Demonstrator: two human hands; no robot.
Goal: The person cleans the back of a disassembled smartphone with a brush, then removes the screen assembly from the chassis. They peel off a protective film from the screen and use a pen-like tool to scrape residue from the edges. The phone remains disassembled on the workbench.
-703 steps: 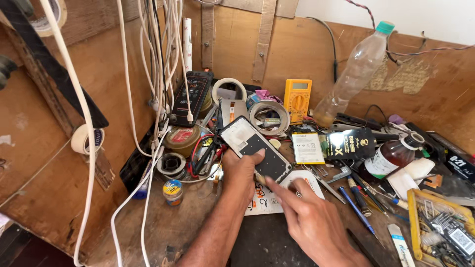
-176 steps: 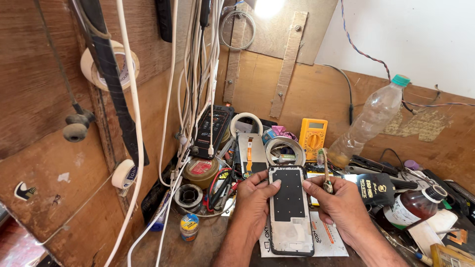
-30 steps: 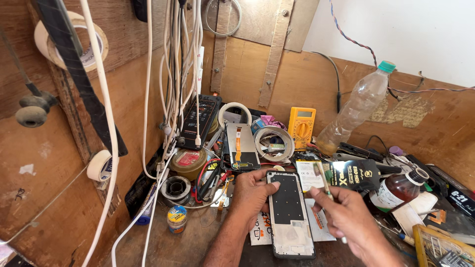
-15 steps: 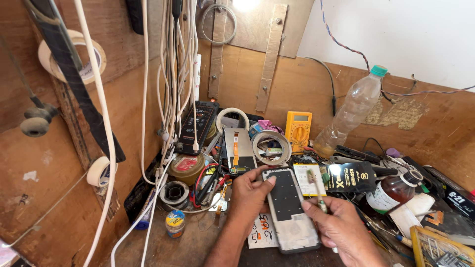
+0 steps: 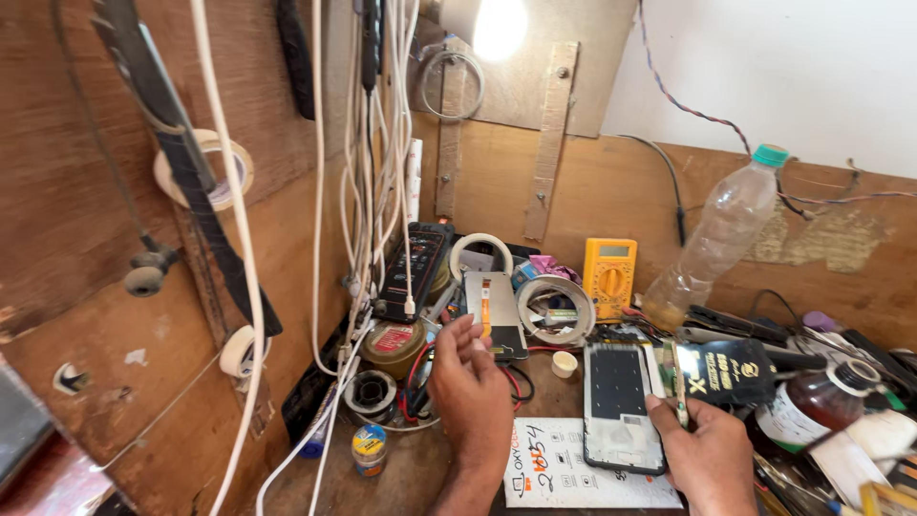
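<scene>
An opened phone (image 5: 621,406), back cover off, lies on a white paper sheet (image 5: 564,470) on the wooden bench. My right hand (image 5: 705,457) rests at the phone's lower right edge, thumb against it, and pinches a thin tool (image 5: 679,387) that points up along the phone's side. My left hand (image 5: 470,387) is off the phone, to its left. Its fingers are raised and loosely apart, holding nothing. The fingertips are close to a grey display panel with an orange flex strip (image 5: 494,315) that leans among the clutter.
Behind the phone stand a yellow multimeter (image 5: 609,277), tape rolls (image 5: 554,308), a plastic bottle (image 5: 726,239), a black can (image 5: 735,373) and a brown glass bottle (image 5: 812,406). White cables (image 5: 382,143) hang on the left wall. A small tin (image 5: 368,444) sits front left.
My left hand has let go of the phone and moved left and up toward the display panel. The phone now lies farther right, with only my right hand at it.
</scene>
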